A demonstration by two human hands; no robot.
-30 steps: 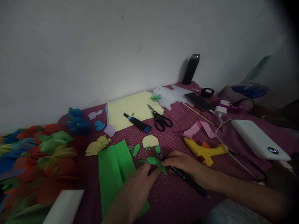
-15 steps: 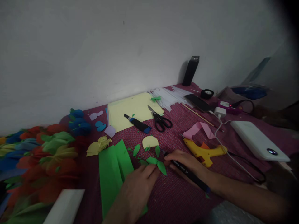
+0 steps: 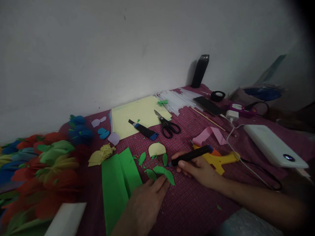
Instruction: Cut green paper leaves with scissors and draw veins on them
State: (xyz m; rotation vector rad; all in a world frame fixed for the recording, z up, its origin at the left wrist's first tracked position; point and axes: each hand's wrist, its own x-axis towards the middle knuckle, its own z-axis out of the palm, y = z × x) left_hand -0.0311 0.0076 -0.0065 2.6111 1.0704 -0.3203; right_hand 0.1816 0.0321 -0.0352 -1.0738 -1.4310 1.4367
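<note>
Low, left hand [image 3: 147,198] palm-down at green leaf [image 3: 169,176] — grip unclear — right hand [image 3: 199,172] curled, clasping black marker [image 3: 193,155].

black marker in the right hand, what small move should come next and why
Perhaps move the black marker slightly toward the green leaf shapes. The right hand holds it with one end close beside them, and the fingertips of the left hand seem to touch their lower edge, so they could steady them.
</note>
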